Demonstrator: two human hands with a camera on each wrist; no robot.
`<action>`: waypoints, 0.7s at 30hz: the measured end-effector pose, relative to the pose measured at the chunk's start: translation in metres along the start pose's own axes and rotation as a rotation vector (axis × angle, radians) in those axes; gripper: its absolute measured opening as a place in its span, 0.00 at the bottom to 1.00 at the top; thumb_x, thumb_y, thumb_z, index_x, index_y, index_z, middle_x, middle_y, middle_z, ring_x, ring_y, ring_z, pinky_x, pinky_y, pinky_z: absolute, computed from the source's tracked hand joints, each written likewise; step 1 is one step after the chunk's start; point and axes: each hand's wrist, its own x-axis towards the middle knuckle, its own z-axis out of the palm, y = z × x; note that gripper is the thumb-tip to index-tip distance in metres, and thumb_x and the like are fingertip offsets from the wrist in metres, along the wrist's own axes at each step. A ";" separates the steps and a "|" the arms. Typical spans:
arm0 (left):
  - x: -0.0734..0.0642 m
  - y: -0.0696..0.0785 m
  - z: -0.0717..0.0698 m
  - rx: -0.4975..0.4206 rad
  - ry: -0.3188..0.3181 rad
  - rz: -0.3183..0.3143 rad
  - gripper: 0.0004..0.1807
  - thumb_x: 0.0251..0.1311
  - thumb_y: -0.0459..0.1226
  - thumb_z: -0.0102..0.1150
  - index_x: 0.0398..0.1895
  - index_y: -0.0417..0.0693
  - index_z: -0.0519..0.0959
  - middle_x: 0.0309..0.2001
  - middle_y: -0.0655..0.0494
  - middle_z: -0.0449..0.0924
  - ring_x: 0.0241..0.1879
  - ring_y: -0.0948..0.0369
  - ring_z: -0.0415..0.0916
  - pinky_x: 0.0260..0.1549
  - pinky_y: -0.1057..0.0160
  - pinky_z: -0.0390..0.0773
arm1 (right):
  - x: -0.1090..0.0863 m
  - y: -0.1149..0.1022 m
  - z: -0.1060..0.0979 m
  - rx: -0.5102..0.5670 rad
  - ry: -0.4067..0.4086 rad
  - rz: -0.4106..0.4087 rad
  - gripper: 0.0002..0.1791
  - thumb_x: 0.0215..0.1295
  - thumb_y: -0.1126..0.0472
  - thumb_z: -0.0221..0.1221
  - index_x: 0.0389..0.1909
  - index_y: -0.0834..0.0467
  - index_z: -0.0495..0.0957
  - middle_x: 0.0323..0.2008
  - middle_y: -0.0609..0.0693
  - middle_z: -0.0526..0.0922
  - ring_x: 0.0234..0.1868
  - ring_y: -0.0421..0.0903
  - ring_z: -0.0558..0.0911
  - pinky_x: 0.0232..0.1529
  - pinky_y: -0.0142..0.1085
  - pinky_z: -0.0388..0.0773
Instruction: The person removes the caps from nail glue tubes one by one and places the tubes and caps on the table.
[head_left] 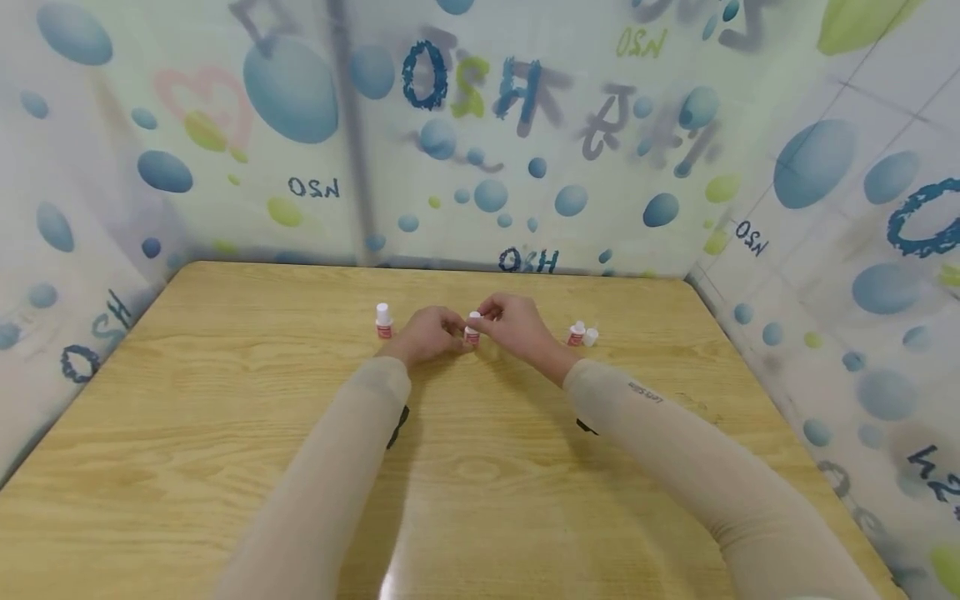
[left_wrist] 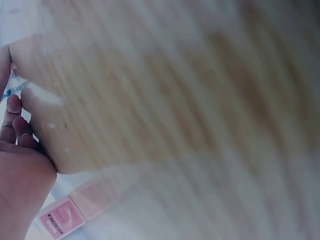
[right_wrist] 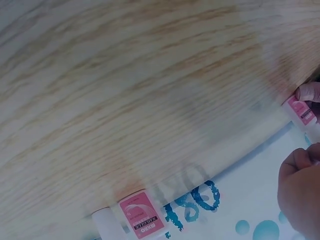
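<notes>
A small white bottle with a pink label [head_left: 472,337] stands upright on the table between both hands. My left hand [head_left: 433,332] holds its body with thumb and fingers; in the right wrist view a thumb [right_wrist: 308,92] lies against the label. From the other side my right hand [head_left: 517,323] pinches the white cap [head_left: 475,316] at the top. Just left of my left hand stands a capped bottle of the same kind [head_left: 384,322], its pink label [left_wrist: 62,218] showing in the left wrist view. The left fingers are partly cut off there.
Right of my right hand stands another nail glue bottle [right_wrist: 142,215], with a loose white cap [head_left: 591,337] beside it on the table. The wooden table [head_left: 480,500] ends at a patterned wall [head_left: 465,167] behind the bottles.
</notes>
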 end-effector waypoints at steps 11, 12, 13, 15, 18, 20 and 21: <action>0.000 0.000 -0.002 0.026 -0.029 0.014 0.20 0.67 0.42 0.72 0.60 0.48 0.88 0.51 0.48 0.82 0.50 0.54 0.74 0.54 0.56 0.75 | 0.000 0.006 0.006 0.021 0.025 -0.096 0.10 0.75 0.55 0.66 0.45 0.58 0.87 0.39 0.53 0.89 0.36 0.46 0.81 0.35 0.33 0.79; 0.000 0.000 -0.002 0.039 -0.033 0.021 0.20 0.67 0.42 0.71 0.61 0.49 0.88 0.49 0.49 0.80 0.48 0.55 0.73 0.51 0.58 0.73 | 0.001 0.006 0.006 0.019 0.025 -0.115 0.09 0.76 0.56 0.66 0.45 0.58 0.87 0.38 0.53 0.89 0.35 0.46 0.81 0.34 0.33 0.78; 0.000 -0.001 -0.002 0.047 -0.035 0.027 0.20 0.68 0.42 0.71 0.61 0.50 0.88 0.47 0.49 0.79 0.46 0.55 0.72 0.49 0.59 0.72 | 0.001 0.007 0.006 0.018 0.025 -0.131 0.09 0.76 0.57 0.65 0.45 0.59 0.87 0.38 0.53 0.90 0.34 0.46 0.81 0.33 0.33 0.78; 0.000 -0.001 -0.002 0.058 -0.037 0.035 0.19 0.68 0.43 0.71 0.60 0.51 0.88 0.46 0.51 0.78 0.45 0.56 0.70 0.46 0.61 0.70 | 0.001 0.008 0.007 0.013 0.031 -0.157 0.09 0.77 0.57 0.65 0.46 0.59 0.88 0.38 0.54 0.90 0.34 0.46 0.81 0.33 0.34 0.78; 0.000 -0.002 -0.003 0.051 -0.033 0.030 0.19 0.67 0.43 0.72 0.60 0.51 0.88 0.46 0.51 0.79 0.44 0.56 0.71 0.46 0.61 0.70 | 0.002 0.010 0.008 0.009 0.044 -0.173 0.10 0.77 0.57 0.64 0.47 0.59 0.88 0.40 0.53 0.91 0.35 0.45 0.83 0.34 0.34 0.79; 0.000 -0.001 -0.004 0.048 -0.028 0.027 0.19 0.67 0.43 0.72 0.60 0.50 0.88 0.47 0.50 0.81 0.45 0.56 0.72 0.48 0.61 0.72 | 0.002 0.011 0.009 0.013 0.064 -0.172 0.10 0.76 0.56 0.65 0.47 0.58 0.88 0.41 0.53 0.91 0.37 0.45 0.85 0.36 0.34 0.81; 0.000 -0.001 -0.004 0.045 -0.026 0.026 0.19 0.67 0.42 0.72 0.59 0.50 0.88 0.49 0.50 0.82 0.46 0.56 0.73 0.49 0.60 0.73 | 0.002 0.012 0.010 0.020 0.073 -0.166 0.11 0.76 0.55 0.65 0.48 0.58 0.88 0.41 0.53 0.92 0.37 0.45 0.85 0.36 0.34 0.81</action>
